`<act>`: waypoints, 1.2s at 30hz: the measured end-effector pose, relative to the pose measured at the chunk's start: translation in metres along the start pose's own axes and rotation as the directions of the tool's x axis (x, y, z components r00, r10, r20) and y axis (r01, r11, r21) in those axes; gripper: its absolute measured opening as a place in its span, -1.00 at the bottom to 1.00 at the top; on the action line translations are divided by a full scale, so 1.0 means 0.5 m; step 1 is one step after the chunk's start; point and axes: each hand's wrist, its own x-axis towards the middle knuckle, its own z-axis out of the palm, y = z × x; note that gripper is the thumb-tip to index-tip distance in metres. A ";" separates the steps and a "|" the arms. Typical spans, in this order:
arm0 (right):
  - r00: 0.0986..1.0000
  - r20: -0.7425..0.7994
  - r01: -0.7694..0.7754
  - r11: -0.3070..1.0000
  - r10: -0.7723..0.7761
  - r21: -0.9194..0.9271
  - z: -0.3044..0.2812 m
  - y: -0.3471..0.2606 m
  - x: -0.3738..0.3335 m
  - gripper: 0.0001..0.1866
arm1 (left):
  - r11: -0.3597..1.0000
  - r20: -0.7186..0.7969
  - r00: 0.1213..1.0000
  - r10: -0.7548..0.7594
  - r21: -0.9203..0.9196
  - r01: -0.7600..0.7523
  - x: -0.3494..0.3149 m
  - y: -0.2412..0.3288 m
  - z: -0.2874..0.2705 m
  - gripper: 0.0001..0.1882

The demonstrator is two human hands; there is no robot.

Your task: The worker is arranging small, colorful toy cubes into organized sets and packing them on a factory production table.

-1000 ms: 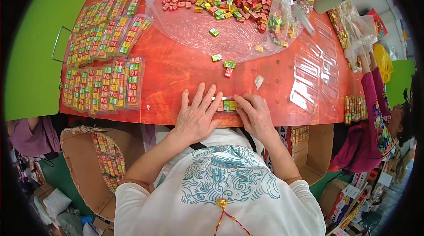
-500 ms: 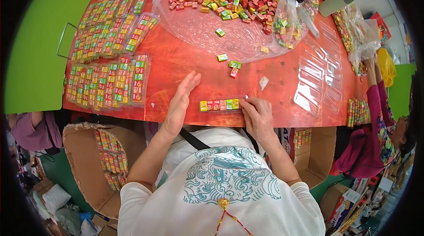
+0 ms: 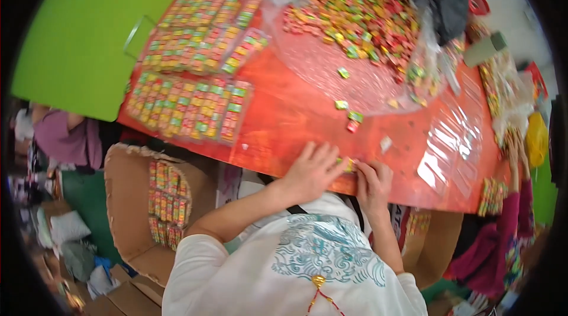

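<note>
At the table's near edge lies a narrow clear plastic tray of small coloured boxes, mostly covered by my hands; a yellow box (image 3: 348, 164) shows between them. My left hand (image 3: 312, 173) rests over the tray's left part, palm down with fingers spread. At its right end my right hand (image 3: 374, 183) has thumb and fingers pinched on the tray. Beyond my hands are a few loose boxes, one green and yellow (image 3: 341, 105) and a green one (image 3: 355, 117) touching a red one. The picture is somewhat blurred.
Rows of filled trays (image 3: 183, 106) cover the table's left. A large heap of small boxes (image 3: 355, 14) lies on plastic sheeting at the back. Empty clear trays (image 3: 452, 144) are at right, near a green bottle (image 3: 485, 50). A cardboard box (image 3: 127, 209) stands below left; another person's hands (image 3: 516, 144) work at far right.
My left hand has come down from its raised place left of the tray onto the tray. My right hand stays at its right end. The whole view has shifted and tilted.
</note>
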 end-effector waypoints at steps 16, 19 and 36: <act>0.991 -0.075 -0.092 0.963 0.114 0.255 0.002 0.024 -0.022 -0.78 | 0.860 -0.428 0.796 -0.428 0.077 0.504 -0.047 -0.170 -0.207 -0.50; 0.992 -0.054 -0.093 0.963 0.110 0.252 0.001 0.021 -0.020 -0.79 | 0.830 -0.417 0.790 -0.450 0.131 0.542 -0.030 -0.241 -0.243 -0.53; 0.995 -0.055 -0.071 0.981 0.082 0.183 -0.012 0.008 -0.007 -0.77 | 0.789 -0.385 0.826 -0.411 0.304 0.534 0.147 -0.545 -0.199 -0.72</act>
